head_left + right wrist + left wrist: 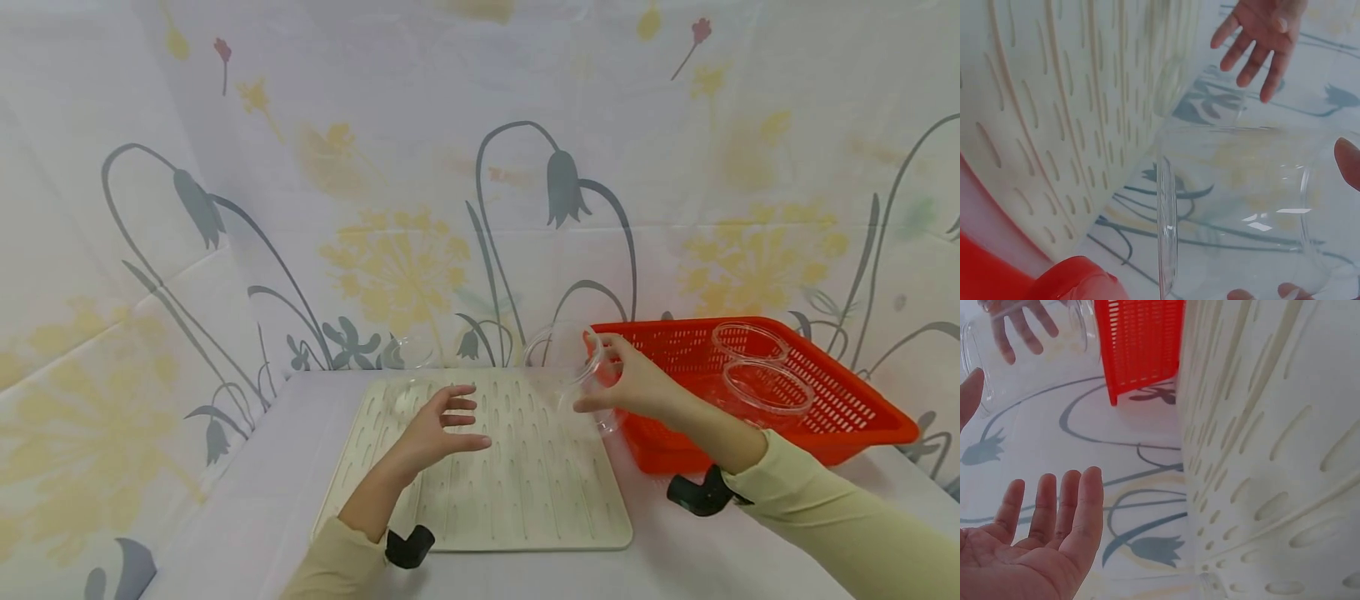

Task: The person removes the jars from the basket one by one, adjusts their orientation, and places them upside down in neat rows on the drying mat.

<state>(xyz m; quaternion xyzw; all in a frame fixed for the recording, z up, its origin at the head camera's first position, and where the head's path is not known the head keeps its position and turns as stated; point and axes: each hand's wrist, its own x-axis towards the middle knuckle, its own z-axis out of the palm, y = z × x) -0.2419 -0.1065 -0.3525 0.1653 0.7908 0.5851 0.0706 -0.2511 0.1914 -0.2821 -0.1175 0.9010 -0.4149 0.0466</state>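
My right hand (633,379) grips a clear, wide cylindrical jar (555,354), tilted on its side, above the right back part of a cream ridged mat (517,508). In the right wrist view, fingertips and thumb hold the jar (1241,212) round one end, and its rim faces the mat. My left hand (431,433) hovers over the mat's left half with fingers spread and nothing in them, apart from the jar. Another clear jar (411,379) stands at the mat's back left corner, faint against the cloth.
A red slotted basket (881,425) stands right of the mat. Inside it are clear jars (768,387) with round rims. A white cloth with printed flowers hangs behind the table (247,500).
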